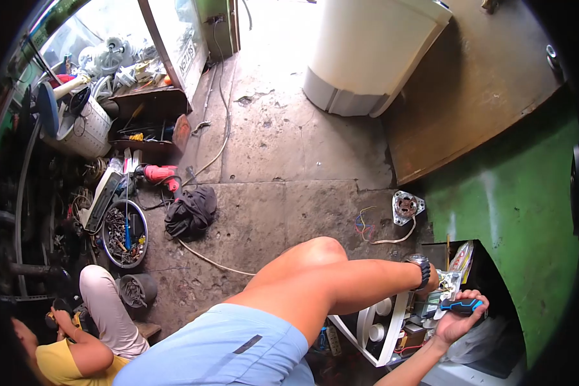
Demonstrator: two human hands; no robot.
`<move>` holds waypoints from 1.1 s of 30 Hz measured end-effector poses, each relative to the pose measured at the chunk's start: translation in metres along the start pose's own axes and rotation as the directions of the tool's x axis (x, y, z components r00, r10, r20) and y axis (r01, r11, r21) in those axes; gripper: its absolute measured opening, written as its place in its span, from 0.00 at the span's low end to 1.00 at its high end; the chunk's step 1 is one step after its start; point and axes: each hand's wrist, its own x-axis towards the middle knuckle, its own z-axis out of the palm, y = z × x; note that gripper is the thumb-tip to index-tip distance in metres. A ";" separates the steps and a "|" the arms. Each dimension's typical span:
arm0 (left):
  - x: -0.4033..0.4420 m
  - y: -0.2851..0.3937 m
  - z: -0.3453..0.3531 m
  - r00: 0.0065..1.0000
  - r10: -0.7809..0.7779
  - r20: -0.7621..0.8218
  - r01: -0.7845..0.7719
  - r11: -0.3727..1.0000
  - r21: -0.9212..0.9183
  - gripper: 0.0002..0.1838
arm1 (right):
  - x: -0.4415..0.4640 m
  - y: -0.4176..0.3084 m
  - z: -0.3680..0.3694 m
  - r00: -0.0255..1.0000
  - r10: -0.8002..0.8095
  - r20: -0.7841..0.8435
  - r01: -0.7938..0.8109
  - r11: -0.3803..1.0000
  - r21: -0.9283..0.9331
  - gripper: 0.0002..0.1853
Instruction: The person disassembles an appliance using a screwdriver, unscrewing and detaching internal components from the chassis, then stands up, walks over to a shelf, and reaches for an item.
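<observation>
My left hand [433, 281], with a dark watch on its wrist, is closed at the edge of a small whitish part with metal and wiring [448, 284]. Its fingers are partly hidden. In my right hand [457, 327] is a blue and black screwdriver [462, 306], its handle lying across the fingers just below that part. Both hands are above a white-framed open rack [395, 328] holding small jars and loose parts. A clear plastic packet [461, 257] stands behind them, against a green panel.
A round motor [407, 206] with coloured wires lies on the concrete floor. Leftward are a dark cloth [192, 212], a red power tool [161, 174], a basin of screws [123, 235] and a small bucket [137, 291]. Another person in yellow [77, 360] sits lower left. A white tub [373, 58] stands ahead.
</observation>
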 end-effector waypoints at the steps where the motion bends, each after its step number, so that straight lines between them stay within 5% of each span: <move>1: 0.002 0.000 0.002 1.000 0.017 -0.016 -0.016 1.000 0.024 0.22 | -0.001 -0.006 0.003 0.998 0.053 -0.037 -0.052 0.998 0.017 0.19; 2: 0.003 0.000 0.004 1.000 0.022 -0.014 -0.021 1.000 0.021 0.22 | 0.001 -0.006 -0.005 0.998 0.053 -0.041 -0.053 0.999 0.013 0.19; 4: 0.011 -0.002 0.008 0.997 0.052 -0.058 -0.052 0.999 0.005 0.19 | 0.010 -0.007 -0.021 0.911 0.145 0.387 -0.214 0.966 0.142 0.21; 10: 0.016 -0.009 0.010 0.982 0.137 -0.128 -0.134 0.991 0.028 0.14 | 0.003 0.005 -0.007 0.936 0.080 0.343 -0.145 0.975 0.168 0.22; 12: 0.017 -0.007 0.013 0.982 0.133 -0.132 -0.125 0.990 0.064 0.14 | -0.004 0.006 -0.004 0.998 -0.013 0.065 0.017 0.998 -0.067 0.22; 14: 0.024 -0.013 0.011 0.971 0.228 -0.067 -0.226 0.973 0.036 0.13 | -0.006 -0.001 -0.007 0.999 0.007 0.038 -0.003 0.996 -0.086 0.20; 20: 0.059 -0.022 0.032 0.936 0.319 -0.148 -0.325 0.946 -0.015 0.15 | 0.010 -0.005 -0.036 0.880 0.116 0.461 -0.242 0.944 0.225 0.22; 26: 0.018 -0.014 0.014 0.979 0.163 -0.125 -0.161 0.987 0.027 0.19 | -0.006 -0.005 -0.011 1.000 0.019 -0.012 -0.019 0.999 0.049 0.24; 28: 0.016 -0.013 0.019 0.987 0.106 -0.123 -0.110 0.994 -0.022 0.20 | -0.002 -0.012 -0.013 0.991 0.134 0.029 -0.134 0.991 0.009 0.24; 29: 0.016 -0.012 0.019 0.991 0.049 -0.123 -0.058 0.996 -0.070 0.21 | 0.005 -0.011 -0.026 0.958 0.166 0.232 -0.181 0.983 0.045 0.24; 32: 0.025 -0.011 0.027 0.986 0.054 -0.157 -0.057 0.998 -0.014 0.20 | 0.014 -0.008 -0.023 0.871 0.166 0.462 -0.269 0.949 0.167 0.24; 33: 0.025 -0.013 0.028 0.981 0.082 -0.178 -0.084 0.996 -0.005 0.20 | 0.011 -0.005 -0.019 0.919 0.145 0.368 -0.226 0.956 0.187 0.23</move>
